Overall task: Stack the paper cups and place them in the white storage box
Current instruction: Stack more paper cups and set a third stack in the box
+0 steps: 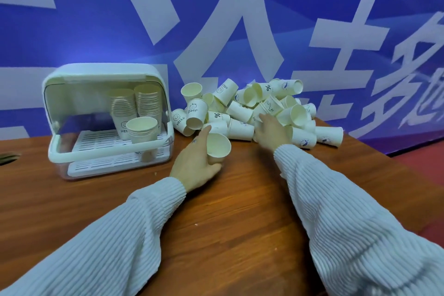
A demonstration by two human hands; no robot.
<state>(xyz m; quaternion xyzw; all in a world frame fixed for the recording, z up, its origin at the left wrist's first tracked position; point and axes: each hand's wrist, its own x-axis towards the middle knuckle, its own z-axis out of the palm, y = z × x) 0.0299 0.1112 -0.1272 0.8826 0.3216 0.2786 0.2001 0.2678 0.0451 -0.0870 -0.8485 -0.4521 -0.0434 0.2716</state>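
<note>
left hand point(195, 163) wrapped around an upright paper cup point(217, 148), right hand point(272, 130) outstretched, fingers spread on the cup pile point(252, 108)

Table point(240, 211) spans the foreground; banner wall point(96, 19) stands behind it at 12 o'clock. Storage box point(108, 113) sits on the table at 10 o'clock, front open. Inside it, two tall cup stacks point(137, 106) stand side by side toward the back, a short stack point(142, 131) just before them. Loose cup pile point(252, 108) lies on the table at 1 o'clock, right of the box, against the wall. Left hand point(194, 163) at 12 o'clock, before the pile, wrapped around one cup point(218, 147). Right hand point(271, 130) to its right, touching the pile's near edge
</note>
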